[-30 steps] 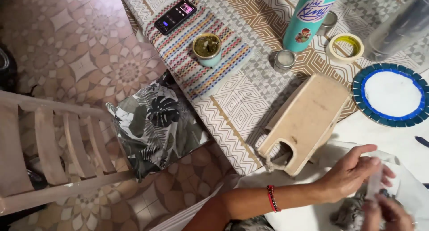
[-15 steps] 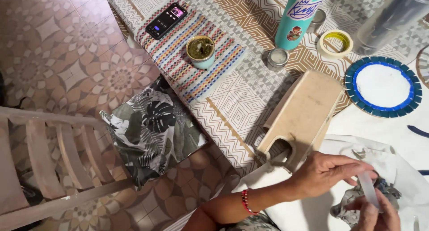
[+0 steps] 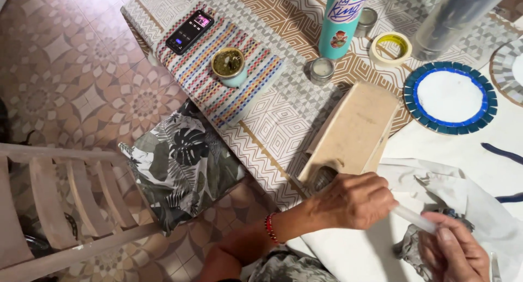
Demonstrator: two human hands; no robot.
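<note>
Two hands closed on one translucent white tube (image 3: 415, 219): left hand (image 3: 353, 200) fisted around its near end, right hand (image 3: 453, 251) pinching the far end, above grey crumpled cloth (image 3: 409, 251). Pulling or twisting stage, judged; firm opposed grip needed.

Floor (image 3: 71, 58): ceramic tiles in beige, brown and pink tones, printed with repeating star and flower medallions; it fills the left half of the view and runs under the furniture.

Tabletop (image 3: 283, 118): covered by a cloth with a geometric pattern of grey, white and ochre diamonds and zigzags; its corner points toward the upper left.

Chair (image 3: 60, 195): pale wooden slatted backrest at lower left, carrying a seat cushion (image 3: 180, 162) printed with dark green and grey tropical leaves, just beside the tabletop edge.

Lighting: even and soft, with faint shadows.
</note>
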